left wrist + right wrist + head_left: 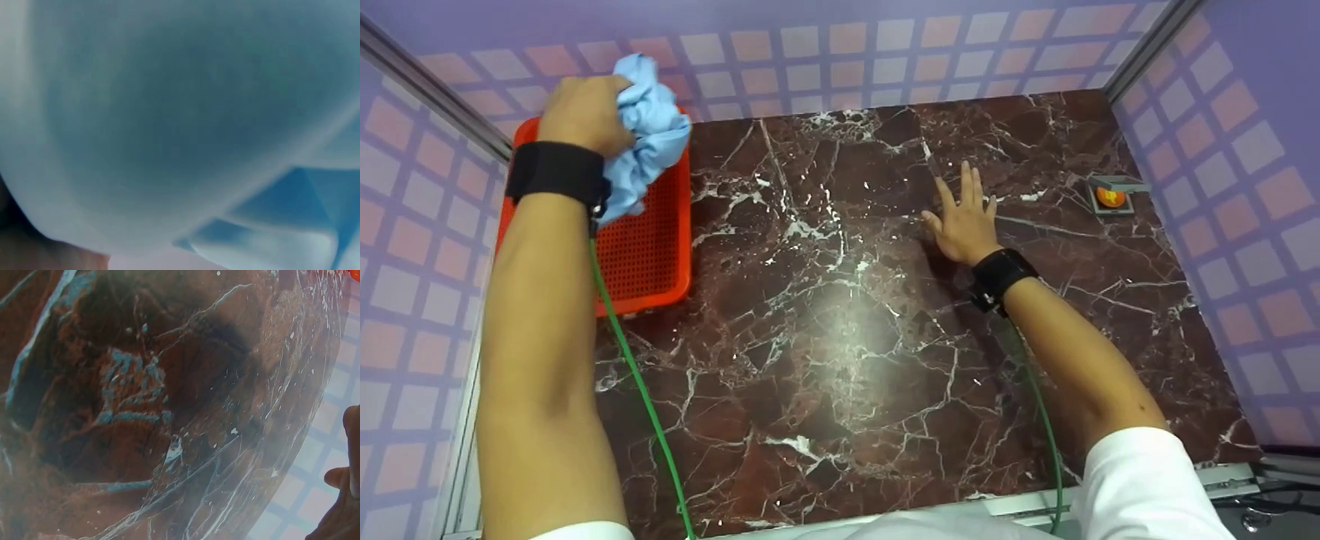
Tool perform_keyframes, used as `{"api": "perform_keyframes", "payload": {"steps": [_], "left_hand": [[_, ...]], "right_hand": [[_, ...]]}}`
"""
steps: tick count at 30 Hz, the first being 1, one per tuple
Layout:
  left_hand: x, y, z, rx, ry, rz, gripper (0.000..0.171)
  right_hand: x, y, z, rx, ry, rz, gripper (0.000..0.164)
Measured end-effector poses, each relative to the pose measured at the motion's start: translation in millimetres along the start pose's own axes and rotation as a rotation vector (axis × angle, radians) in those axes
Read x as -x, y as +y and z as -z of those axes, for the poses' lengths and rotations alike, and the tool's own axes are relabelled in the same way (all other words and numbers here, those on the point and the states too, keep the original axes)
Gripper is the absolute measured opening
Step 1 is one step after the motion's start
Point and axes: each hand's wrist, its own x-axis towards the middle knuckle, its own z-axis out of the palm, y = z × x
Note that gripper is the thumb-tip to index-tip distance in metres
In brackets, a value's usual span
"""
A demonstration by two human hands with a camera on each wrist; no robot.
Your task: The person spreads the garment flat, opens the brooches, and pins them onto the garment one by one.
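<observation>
Bunched up in my left hand [585,112] is a light blue cloth [649,139], gripped above the red plastic basket [679,247] at the left of the table. Loose folds of it hang down over the basket's inside. Up close, the blue cloth [185,112] fills most of the left wrist view. My right hand [966,225] is spread flat, palm down, over the right half of the table, holding nothing. Only a few fingers [351,455] of it show at the right edge of the right wrist view.
The table [825,375] has a dark red marble pattern with white veins. A small device with an orange button [1110,197] sits near its right edge. Checked purple walls [847,56] enclose the back and sides. Green cables [649,405] run from both wrist straps.
</observation>
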Motion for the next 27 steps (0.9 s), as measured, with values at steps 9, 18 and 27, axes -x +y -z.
{"api": "perform_keyframes", "payload": {"steps": [9,18,27], "left_hand": [[-18.6,88.2,-23.7,0.019,-0.036,-0.133,0.036],[-24.6,151.0,-62.6,0.003,-0.046,-0.239,0.032],[-29.4,193.2,-107.4,-0.066,-0.048,-0.306,0.048]], "right_hand": [[0.7,1.4,-0.4,0.010,-0.012,-0.009,0.068],[0.2,3.4,-1.3,0.014,-0.011,-0.008,0.068],[0.0,3.4,1.2,0.039,-0.029,-0.017,0.068]]}}
